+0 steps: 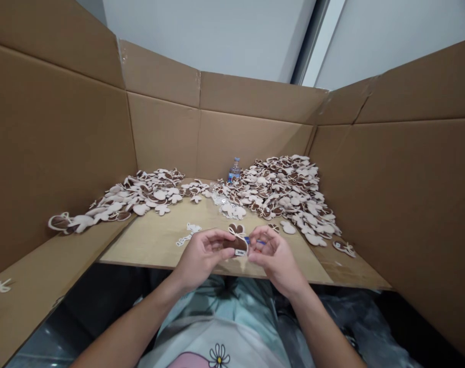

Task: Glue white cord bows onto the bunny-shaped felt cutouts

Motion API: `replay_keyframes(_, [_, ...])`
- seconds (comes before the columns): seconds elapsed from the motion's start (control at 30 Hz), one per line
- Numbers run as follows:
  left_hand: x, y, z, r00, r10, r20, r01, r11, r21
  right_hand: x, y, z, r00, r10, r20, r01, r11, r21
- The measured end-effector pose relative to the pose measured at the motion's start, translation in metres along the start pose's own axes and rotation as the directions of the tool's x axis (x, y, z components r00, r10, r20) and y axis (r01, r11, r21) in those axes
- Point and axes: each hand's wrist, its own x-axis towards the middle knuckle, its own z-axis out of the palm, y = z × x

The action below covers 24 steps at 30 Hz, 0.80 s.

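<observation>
Between the thumb and fingers of my left hand [206,250] is a brown bunny-shaped felt patch [238,240] with a pale border. It carries a cream string bow below the ears and a small white label [240,252] at its lower edge. Close against the patch's right edge is my right hand [271,255], its fingers curled and its thumb near the label. What its fingertips pinch, if anything, is too small to make out. Partly hidden behind the right hand lies a blue object [247,239]. Small white labels [188,234] lie in a loose cluster beyond my left hand.
Similar patches form a large heap [289,189] at the back right and a lower heap [140,197] at the left. A water bottle [234,170] and clear plastic bag [219,197] stand between them. Cardboard walls [255,117] enclose the wooden board [148,245].
</observation>
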Motion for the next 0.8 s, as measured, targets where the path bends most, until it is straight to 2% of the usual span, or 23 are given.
replay_keyframes(0.13, [0.002,-0.002,-0.001,0.998,-0.059,0.032,0.06,0.997,-0.041,0.007,-0.007,-0.009,0.998,0.035,-0.061,-0.036,0.999,-0.02])
replay_keyframes(0.27, [0.003,-0.009,-0.001,0.999,-0.043,-0.034,0.043,0.999,-0.001,0.011,-0.003,-0.015,0.99,0.068,-0.12,-0.082,0.99,-0.118])
replay_keyframes(0.37, [0.005,-0.014,-0.001,0.997,-0.034,-0.073,0.036,0.999,0.023,0.013,0.003,-0.018,0.984,0.044,-0.172,-0.076,0.98,-0.185])
replay_keyframes(0.5, [0.008,-0.017,-0.003,0.996,-0.054,-0.066,0.058,0.997,0.054,0.017,0.011,-0.018,0.981,0.0,-0.195,-0.05,0.966,-0.255])
replay_keyframes(0.6, [0.009,-0.019,-0.004,0.995,-0.07,-0.073,0.077,0.991,0.109,0.018,0.013,-0.018,0.991,-0.029,-0.129,-0.009,0.96,-0.28])
replay_keyframes(0.7, [0.01,-0.022,-0.004,0.994,-0.087,-0.066,0.094,0.989,0.111,0.016,0.013,-0.017,0.999,-0.028,0.031,0.036,0.953,-0.3])
replay_keyframes(0.8, [0.01,-0.024,-0.004,0.995,-0.099,-0.027,0.102,0.99,0.096,0.014,0.013,-0.017,0.979,0.006,0.204,0.065,0.937,-0.343])
